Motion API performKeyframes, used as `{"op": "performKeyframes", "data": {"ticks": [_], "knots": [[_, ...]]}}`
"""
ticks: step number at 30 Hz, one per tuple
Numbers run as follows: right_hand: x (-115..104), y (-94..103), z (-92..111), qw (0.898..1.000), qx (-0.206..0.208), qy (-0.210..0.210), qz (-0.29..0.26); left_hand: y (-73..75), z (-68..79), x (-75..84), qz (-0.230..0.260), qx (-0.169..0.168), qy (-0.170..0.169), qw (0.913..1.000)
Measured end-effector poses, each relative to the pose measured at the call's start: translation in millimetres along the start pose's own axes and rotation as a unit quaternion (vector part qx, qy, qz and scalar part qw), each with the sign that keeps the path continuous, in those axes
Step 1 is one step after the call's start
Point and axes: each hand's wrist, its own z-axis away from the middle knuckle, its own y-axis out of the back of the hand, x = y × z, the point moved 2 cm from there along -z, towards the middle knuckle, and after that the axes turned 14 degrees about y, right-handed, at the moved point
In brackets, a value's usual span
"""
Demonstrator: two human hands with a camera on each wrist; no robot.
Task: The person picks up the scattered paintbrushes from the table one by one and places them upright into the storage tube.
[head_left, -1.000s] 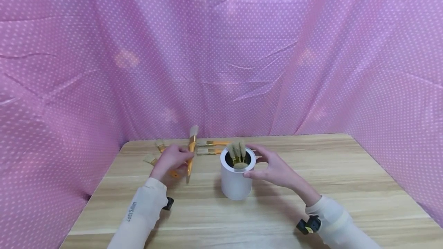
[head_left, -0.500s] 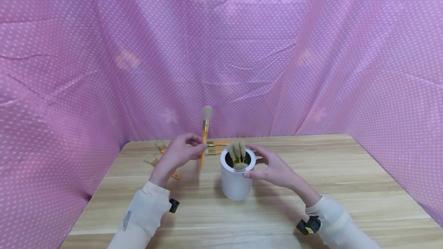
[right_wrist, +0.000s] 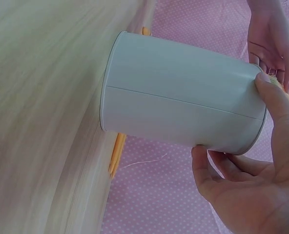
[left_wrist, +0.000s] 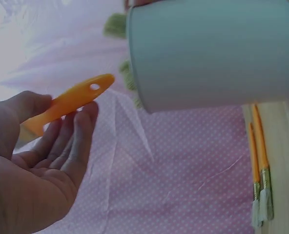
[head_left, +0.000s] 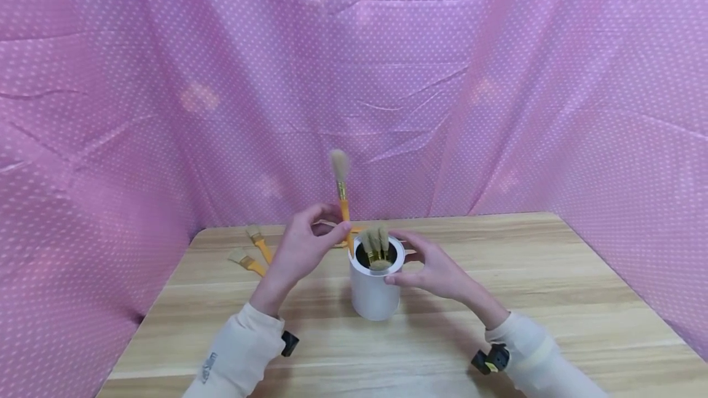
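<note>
My left hand pinches a paintbrush by its orange handle, bristles up, with the handle's end right at the rim of a white can. In the left wrist view the handle shows its hanging hole, close to the can's mouth. The can stands upright on the table and holds several brushes, pale bristles up. My right hand grips the can near its rim, thumb on the near side; in the right wrist view the fingers curl under the can.
Two paintbrushes lie on the wooden table left of the can. Two more brushes lie behind the can, partly hidden in the head view. A pink dotted curtain hangs at the back and sides.
My left hand has lifted the paintbrush off the left side, turned it upright and carried it right to the can's rim. My right hand stays on the can.
</note>
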Motion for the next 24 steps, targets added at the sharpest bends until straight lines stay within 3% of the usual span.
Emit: {"op": "performKeyframes", "data": {"ticks": [10, 17, 24], "knots": [[9, 1.5, 0, 1.0, -0.005, 0.025, 0.003, -21.7, -4.8, -11.9, -0.05, 0.006, -0.035, 0.9981], [8, 1.0, -2, 1.0, -0.008, 0.023, 0.001, -24.3, -9.8, -22.0, -0.103, 0.027, -0.051, 0.993], [4, -0.3, -3, 1.0, -0.005, 0.013, -0.003, -24.1, -14.9, -27.9, -0.125, 0.024, -0.04, 0.991]]}}
